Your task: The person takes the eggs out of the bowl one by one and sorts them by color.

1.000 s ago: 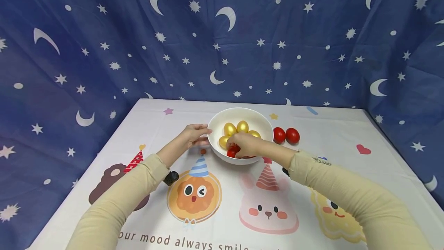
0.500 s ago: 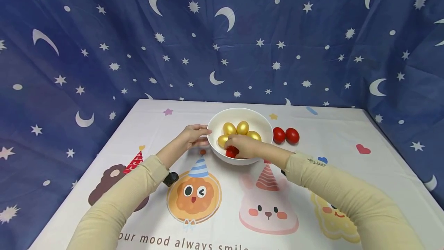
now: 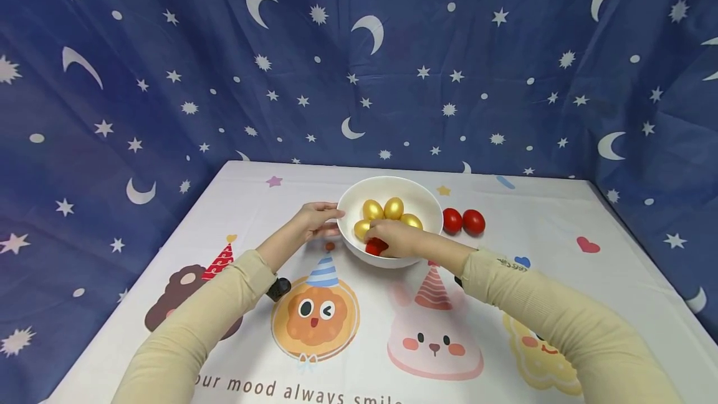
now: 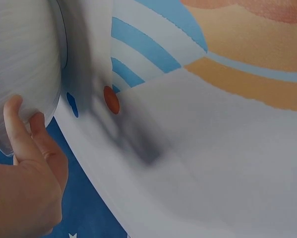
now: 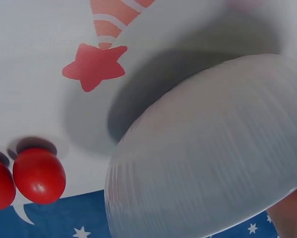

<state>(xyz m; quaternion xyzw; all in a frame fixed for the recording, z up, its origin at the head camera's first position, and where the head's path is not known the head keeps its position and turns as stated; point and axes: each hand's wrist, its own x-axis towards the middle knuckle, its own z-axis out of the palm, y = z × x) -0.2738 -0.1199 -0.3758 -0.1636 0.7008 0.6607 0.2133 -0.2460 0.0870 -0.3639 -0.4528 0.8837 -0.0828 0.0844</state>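
Note:
A white bowl [image 3: 422, 197] stands at the far middle of the table, with several shiny gold eggs [image 3: 394, 207] inside. My left hand [image 3: 315, 221] holds the bowl's left side, thumb at the rim and fingers against the outer wall; the left wrist view shows the fingers [image 4: 18, 130] touching that wall. Reaching over the near right rim, my right hand [image 3: 394, 239] has its fingers down in the bowl around a red egg [image 3: 374, 247], partly hidden by the hand. In the right wrist view the bowl's outside [image 5: 207, 153] covers most of that hand.
Two red eggs [image 3: 473, 222] lie side by side on the table just right of the bowl. The white tablecloth [image 3: 538, 217] carries printed cartoon figures. A dark blue curtain [image 3: 392, 98] with moons and stars hangs behind the table.
My right hand has shifted slightly left within the bowl, and the red patch under its palm is now covered. The left hand and bowl stay in place; the head view tilts slightly.

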